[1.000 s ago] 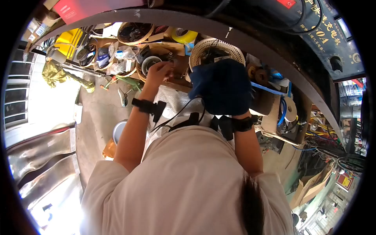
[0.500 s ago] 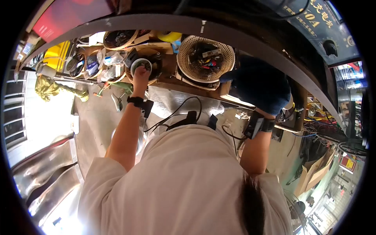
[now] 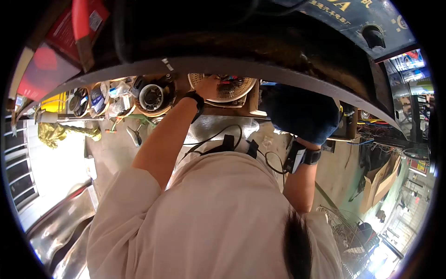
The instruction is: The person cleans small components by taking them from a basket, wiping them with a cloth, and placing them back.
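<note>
Basket (image 3: 244,90) beneath shelf edge (image 3: 260,69) and left fingers (image 3: 213,82)

The left hand (image 3: 207,87) is over the left side of the plastic basket (image 3: 245,91). Just left of that basket, a round container (image 3: 141,98) sits in another basket (image 3: 153,113); farther left lie plastic bags (image 3: 120,106). Right of it is a cloth (image 3: 304,114); well right, a cardboard box (image 3: 378,183).
</note>
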